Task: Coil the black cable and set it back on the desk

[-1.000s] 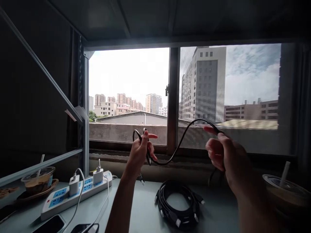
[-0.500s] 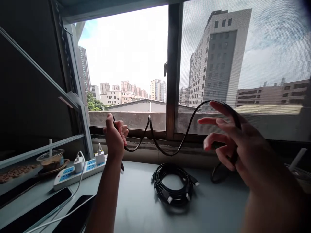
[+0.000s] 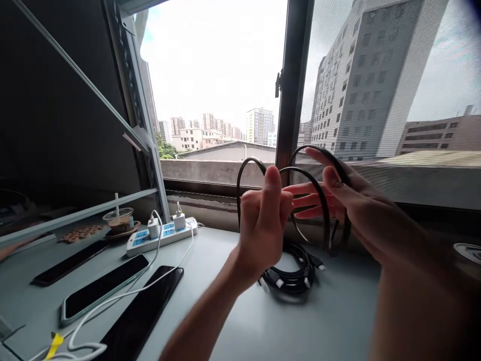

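Head view: two bare hands are holding up a black cable [image 3: 324,206] before a window [image 3: 295,75], above the smooth, pale table [image 3: 338,321].
Left hand [image 3: 265,220]: its fingers are forming a tight fist, thumb upright, and are gripping the cable; the exact pinch is hiding behind the knuckles.
Right hand [image 3: 349,198]: its fingers are reaching out, nearly straight and apart; the cable is running over the forefinger, seemingly supported rather than squeezed.
Loops: round, rubbery-looking curves are hanging between the hands, probably lifted so that nothing is catching below.
Coil [image 3: 295,286]: ring-shaped black cables with shiny plugs [image 3: 279,284] are lying beneath, perhaps wound for tidiness.
Phones [image 3: 105,288]: flat, glossy, they are lying near the power strip [image 3: 160,241], likely for charging.
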A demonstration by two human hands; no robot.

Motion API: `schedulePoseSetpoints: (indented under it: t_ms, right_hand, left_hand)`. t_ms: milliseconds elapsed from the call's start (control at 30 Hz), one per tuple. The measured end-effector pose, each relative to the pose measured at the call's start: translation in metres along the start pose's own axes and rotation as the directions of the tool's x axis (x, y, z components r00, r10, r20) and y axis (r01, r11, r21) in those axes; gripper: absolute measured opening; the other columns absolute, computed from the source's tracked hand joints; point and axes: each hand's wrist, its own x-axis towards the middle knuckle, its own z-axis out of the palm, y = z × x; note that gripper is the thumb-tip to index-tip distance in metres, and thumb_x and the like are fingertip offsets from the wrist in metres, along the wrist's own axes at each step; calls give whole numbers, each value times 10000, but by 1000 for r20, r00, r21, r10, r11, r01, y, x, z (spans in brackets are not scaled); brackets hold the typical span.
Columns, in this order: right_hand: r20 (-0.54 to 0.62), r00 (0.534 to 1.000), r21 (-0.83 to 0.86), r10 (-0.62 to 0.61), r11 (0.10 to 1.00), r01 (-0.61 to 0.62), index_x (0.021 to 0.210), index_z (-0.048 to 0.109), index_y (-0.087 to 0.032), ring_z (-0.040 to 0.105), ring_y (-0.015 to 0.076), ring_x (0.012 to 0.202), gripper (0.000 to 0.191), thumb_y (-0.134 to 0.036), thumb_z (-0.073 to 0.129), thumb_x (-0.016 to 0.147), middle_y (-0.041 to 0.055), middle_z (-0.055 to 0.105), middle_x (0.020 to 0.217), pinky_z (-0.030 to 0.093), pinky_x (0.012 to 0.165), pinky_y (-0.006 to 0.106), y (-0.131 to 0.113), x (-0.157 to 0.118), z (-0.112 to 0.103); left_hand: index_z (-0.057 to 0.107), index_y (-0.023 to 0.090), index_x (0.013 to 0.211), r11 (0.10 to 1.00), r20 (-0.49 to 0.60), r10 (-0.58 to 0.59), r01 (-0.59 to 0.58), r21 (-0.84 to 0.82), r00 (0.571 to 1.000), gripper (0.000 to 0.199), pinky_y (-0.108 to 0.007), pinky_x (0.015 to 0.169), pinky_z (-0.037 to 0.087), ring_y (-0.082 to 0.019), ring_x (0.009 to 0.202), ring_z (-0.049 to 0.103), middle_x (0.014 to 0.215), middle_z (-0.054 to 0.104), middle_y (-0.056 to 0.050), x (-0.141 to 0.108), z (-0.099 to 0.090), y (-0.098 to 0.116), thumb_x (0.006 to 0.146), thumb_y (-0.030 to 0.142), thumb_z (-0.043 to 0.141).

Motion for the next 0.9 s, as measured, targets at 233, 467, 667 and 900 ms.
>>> schedulePoseSetpoints:
  t_ms: [233,467,667,900]
  right_hand:
    - [-82,986,-10,-145,989,145,1168,561,-282,529,104,494,386,-411,576,804,9,618,704,392,317,158,-9,-13,2]
    - [-123,987,-220,-102,973,73,926,645,-197,325,53,320,473,-620,482,789,-33,437,449,233,278,168,-14,-21,3]
    - [-157,959,-415,-238,897,155,1085,634,-218,621,169,652,448,-397,712,682,39,655,814,499,515,233,-14,-29,9]
    - [-246,871,-527,-426,812,248,1069,640,-186,654,218,843,320,-216,597,753,52,685,922,519,824,404,-3,-12,-4]
  left_hand:
    - [147,179,436,976,57,191,-196,91,980,578,-285,377,112,-55,363,111,393,145,54,2,-12,-11,936,407,324]
    - [261,187,420,890,347,-137,-39,454,928,544,-239,397,205,-70,373,243,402,248,37,-2,-17,2,931,373,246]
    - [385,179,474,819,546,-209,-160,551,811,418,-237,482,280,-108,456,427,471,449,16,-9,-7,5,875,247,289]
    - [542,203,846,688,259,64,-231,688,964,128,-240,548,362,-116,496,478,526,489,50,-2,-13,14,832,272,435]
